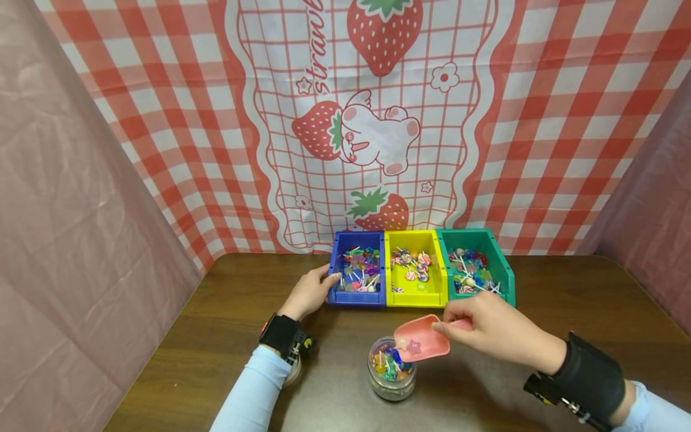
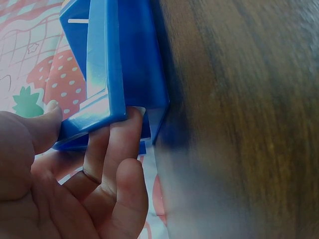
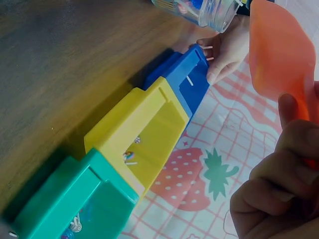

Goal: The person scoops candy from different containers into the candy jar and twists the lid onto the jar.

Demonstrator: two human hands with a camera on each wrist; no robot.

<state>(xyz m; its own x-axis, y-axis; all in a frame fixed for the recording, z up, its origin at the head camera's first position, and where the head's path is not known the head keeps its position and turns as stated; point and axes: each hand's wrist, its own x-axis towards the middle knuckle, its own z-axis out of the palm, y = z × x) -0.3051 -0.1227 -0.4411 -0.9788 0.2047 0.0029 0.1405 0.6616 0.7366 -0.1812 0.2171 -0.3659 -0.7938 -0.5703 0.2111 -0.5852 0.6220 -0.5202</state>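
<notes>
Fingers (image 2: 117, 149) of the left hand (image 1: 309, 292) lie nearly straight against the front left corner of the blue bin (image 1: 357, 270), thumb on its rim, so the hand steadies the bin without closing round it. Behind stands a checked strawberry backdrop (image 1: 372, 120), with pink sheeting (image 1: 70, 198) at the side. On the wooden table (image 1: 567, 288) three bins touch in a row: the blue bin, a yellow bin (image 1: 415, 294) and a green bin (image 1: 504, 270), each holding small lollipops and candies. Nearer the person, a clear jar (image 1: 392, 375) stands upright, partly filled with mixed candies. Directly above its mouth, tilted down, hangs a pink scoop (image 1: 421, 339) carrying one star-shaped candy (image 1: 414, 347). Its handle is pinched between thumb and curled fingers of the right hand (image 1: 493, 327). Black wrist straps (image 1: 591, 378) carry the cameras.
</notes>
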